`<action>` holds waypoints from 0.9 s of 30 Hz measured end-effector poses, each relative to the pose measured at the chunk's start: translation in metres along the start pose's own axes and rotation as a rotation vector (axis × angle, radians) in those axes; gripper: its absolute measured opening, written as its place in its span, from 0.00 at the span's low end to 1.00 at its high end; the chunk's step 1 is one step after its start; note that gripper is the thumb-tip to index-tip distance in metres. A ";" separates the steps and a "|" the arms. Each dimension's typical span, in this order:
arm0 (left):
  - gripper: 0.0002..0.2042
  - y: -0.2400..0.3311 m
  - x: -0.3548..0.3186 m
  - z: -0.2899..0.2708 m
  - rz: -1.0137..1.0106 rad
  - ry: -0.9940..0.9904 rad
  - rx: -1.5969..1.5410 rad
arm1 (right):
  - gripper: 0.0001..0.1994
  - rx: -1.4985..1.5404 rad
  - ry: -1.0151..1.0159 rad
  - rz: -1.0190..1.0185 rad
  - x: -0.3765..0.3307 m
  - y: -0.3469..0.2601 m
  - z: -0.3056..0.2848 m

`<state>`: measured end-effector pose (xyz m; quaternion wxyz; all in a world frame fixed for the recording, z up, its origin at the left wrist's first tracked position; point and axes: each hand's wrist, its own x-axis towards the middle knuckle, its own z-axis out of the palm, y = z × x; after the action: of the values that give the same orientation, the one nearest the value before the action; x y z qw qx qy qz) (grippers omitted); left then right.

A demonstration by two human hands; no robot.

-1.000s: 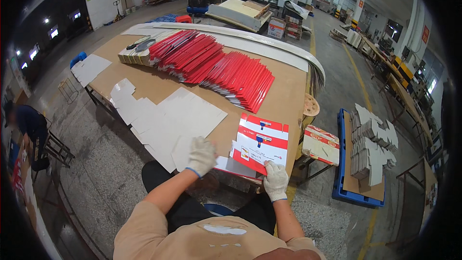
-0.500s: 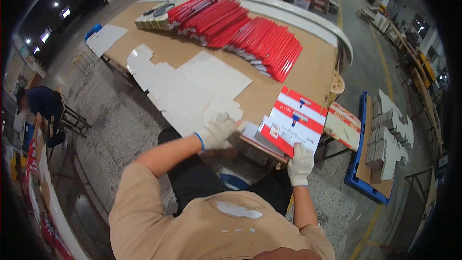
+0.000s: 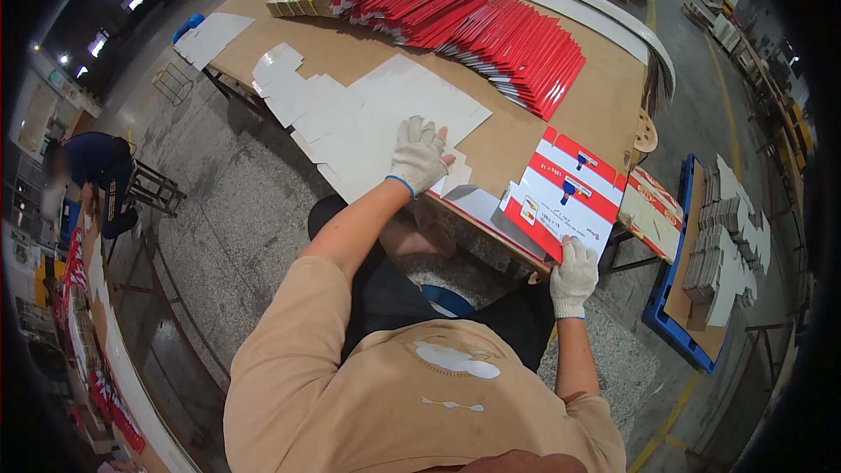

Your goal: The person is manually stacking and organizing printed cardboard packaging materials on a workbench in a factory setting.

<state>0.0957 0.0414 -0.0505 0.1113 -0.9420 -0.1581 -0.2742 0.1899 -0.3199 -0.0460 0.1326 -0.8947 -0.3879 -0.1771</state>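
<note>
At the counter's (image 3: pixel 604 114) near edge, left hand (image 3: pixel 418 155) presses flat white blanks (image 3: pixel 368 123) steady while right hand (image 3: pixel 574 276) fingers pinch the red-and-white carton (image 3: pixel 565 197) for lifting.

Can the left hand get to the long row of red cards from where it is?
Probably yes, with a stretch. The left hand rests on the white sheets, and only bare table lies between it and the red cards farther back.
</note>
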 end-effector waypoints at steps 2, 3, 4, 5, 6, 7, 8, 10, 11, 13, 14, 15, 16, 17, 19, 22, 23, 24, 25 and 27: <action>0.25 -0.009 0.000 0.006 -0.039 0.066 0.050 | 0.21 -0.003 0.003 0.001 -0.001 0.001 0.001; 0.25 -0.013 0.000 0.006 -0.076 0.134 0.099 | 0.21 -0.006 0.012 0.002 -0.002 0.002 0.004; 0.25 -0.020 -0.004 0.004 -0.076 0.132 0.100 | 0.22 -0.006 0.019 0.001 -0.002 0.003 0.006; 0.23 -0.029 -0.006 -0.002 -0.193 0.240 -0.061 | 0.22 -0.005 0.019 0.006 -0.001 0.003 0.006; 0.21 -0.037 -0.011 -0.009 -0.308 0.342 -0.221 | 0.22 0.005 0.000 0.047 -0.001 0.001 0.004; 0.21 -0.039 -0.024 -0.018 -0.303 0.337 -0.220 | 0.23 0.015 -0.019 0.087 -0.002 0.000 0.003; 0.19 -0.034 -0.043 -0.032 -0.394 0.118 -0.244 | 0.23 0.020 -0.023 0.094 -0.005 -0.001 0.002; 0.18 -0.026 -0.051 -0.051 -0.495 -0.108 -0.258 | 0.25 -0.011 0.033 0.139 -0.008 0.002 0.003; 0.17 -0.014 -0.045 -0.059 -0.878 -0.398 -0.808 | 0.25 -0.005 0.028 0.128 -0.010 0.003 0.003; 0.17 -0.003 -0.041 -0.049 -1.248 -0.676 -1.378 | 0.26 0.004 0.070 0.109 -0.011 0.007 0.006; 0.16 -0.005 -0.043 -0.028 -1.328 -0.425 -1.556 | 0.27 0.043 0.049 0.080 -0.008 0.009 0.007; 0.15 0.001 -0.038 -0.022 -1.386 -0.173 -1.721 | 0.27 0.040 0.047 0.081 -0.007 0.009 0.007; 0.14 0.005 -0.036 -0.016 -1.348 -0.018 -1.644 | 0.27 0.064 0.018 0.065 -0.005 0.007 0.006; 0.14 0.008 -0.031 -0.016 -1.344 -0.032 -1.653 | 0.27 0.082 -0.010 0.058 -0.003 0.006 0.003; 0.15 0.013 -0.025 -0.017 -0.860 -0.131 -1.021 | 0.26 0.072 -0.079 0.031 0.003 0.007 -0.007; 0.14 0.045 -0.004 -0.077 -0.241 -0.378 -0.772 | 0.25 0.025 -0.206 -0.015 0.008 0.001 -0.032; 0.14 0.047 -0.007 -0.075 0.166 -0.387 -0.667 | 0.26 -0.015 -0.257 -0.066 0.012 -0.002 -0.036; 0.16 0.051 -0.011 -0.072 0.255 -0.412 -0.634 | 0.27 -0.024 -0.297 -0.071 0.013 -0.003 -0.035; 0.16 0.056 -0.015 -0.070 0.250 -0.419 -0.643 | 0.27 -0.026 -0.309 -0.072 0.013 -0.006 -0.037; 0.17 0.065 -0.018 -0.073 0.195 -0.537 -0.496 | 0.26 -0.039 -0.370 -0.049 0.016 -0.011 -0.038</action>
<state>0.0699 -0.0447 -0.0082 -0.1398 -0.9893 -0.0198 -0.0354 0.1841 -0.3168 -0.0045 0.0375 -0.9047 -0.4239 -0.0203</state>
